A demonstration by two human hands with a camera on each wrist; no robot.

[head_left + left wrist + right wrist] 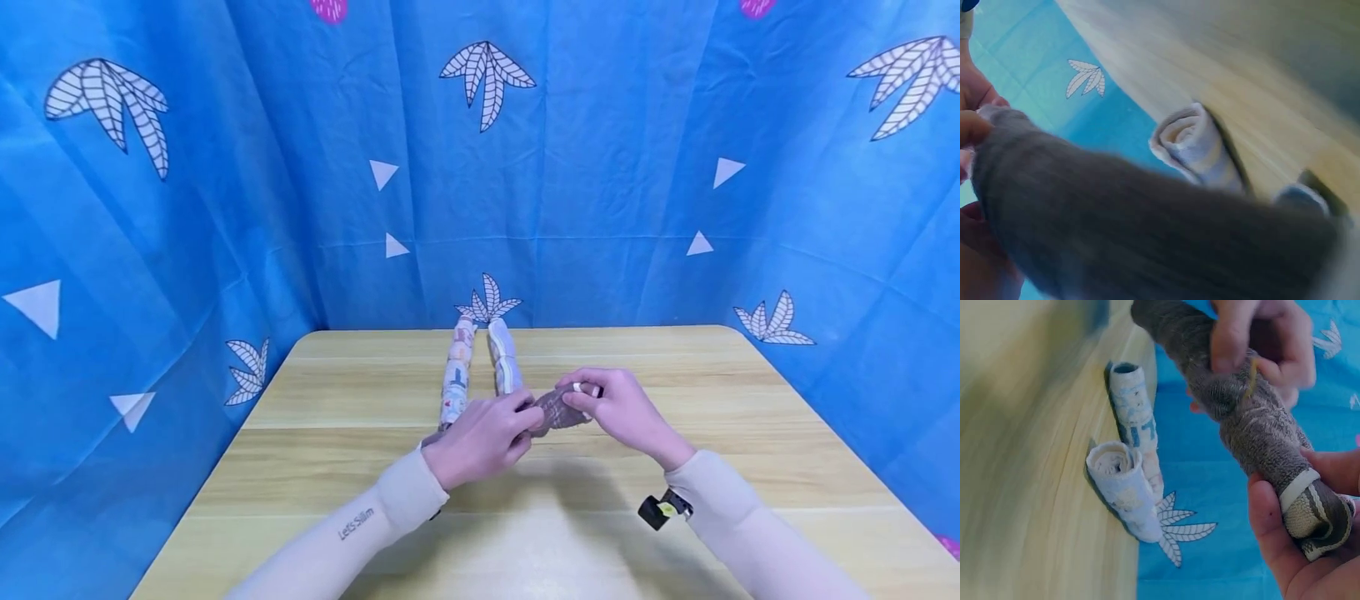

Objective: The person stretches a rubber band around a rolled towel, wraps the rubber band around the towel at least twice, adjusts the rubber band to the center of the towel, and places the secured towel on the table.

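A brown rolled towel [558, 410] is held up above the table between both hands. My left hand [480, 437] grips its middle, thumb and fingers pinching around it. In the right wrist view a thin yellowish band [1251, 380] shows beside the left fingers, where the roll narrows. My right hand [626, 417] holds the other end, with the thumb on one side and fingers on the other. Near that end a white strip [1299, 489] crosses the towel, and the folded layers show. The towel [1147, 219] fills much of the left wrist view, blurred.
Two more rolled towels lie side by side toward the table's back edge: a patterned one [457, 367] and a pale lavender one [504, 354]. The wooden table [315, 467] meets a blue printed curtain [600, 167] behind and on both sides.
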